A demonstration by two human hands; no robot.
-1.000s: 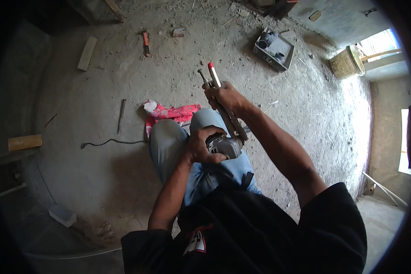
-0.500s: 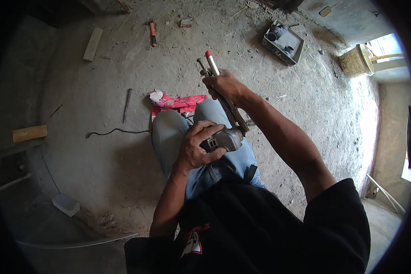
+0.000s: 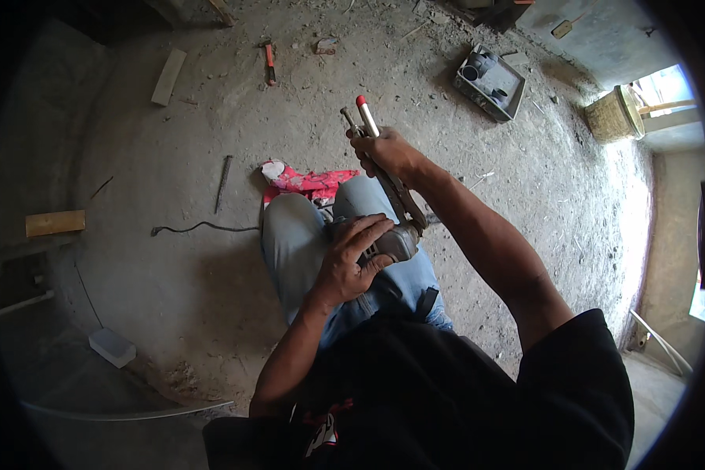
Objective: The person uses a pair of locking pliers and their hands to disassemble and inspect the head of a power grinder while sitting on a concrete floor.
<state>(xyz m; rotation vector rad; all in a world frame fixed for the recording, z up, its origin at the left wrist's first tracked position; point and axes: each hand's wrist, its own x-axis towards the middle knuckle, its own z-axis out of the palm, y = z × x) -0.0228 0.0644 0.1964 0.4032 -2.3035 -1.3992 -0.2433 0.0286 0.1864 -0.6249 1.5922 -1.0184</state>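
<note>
My left hand [image 3: 356, 262] is wrapped over the dark grey vented housing of a power tool [image 3: 399, 244] that looks like an angle grinder, resting on my right thigh. My right hand [image 3: 390, 153] is closed round the long handles of metal locking pliers [image 3: 397, 191]. A screw end and a white, red-tipped end [image 3: 366, 116] stick out above that fist; whether the white one belongs to the pliers I cannot tell. The pliers' lower end meets the tool's head beside my left fingers; the exact contact is hidden. A pink-red cloth or bag [image 3: 309, 183] lies beyond my knees.
A dark cord [image 3: 204, 226] and a metal rod [image 3: 223, 184] lie on the left floor. Farther off are an orange-handled hammer [image 3: 270, 64], a grey tray [image 3: 489, 82] with pipe fittings and a bucket [image 3: 615, 116]. Wooden pieces [image 3: 55, 223] and a pale block [image 3: 112, 347] are at left.
My left hand has shifted slightly right over the tool's housing, covering more of its vents. My right hand with the pliers has dipped a little toward me. The whole view has shifted slightly.
</note>
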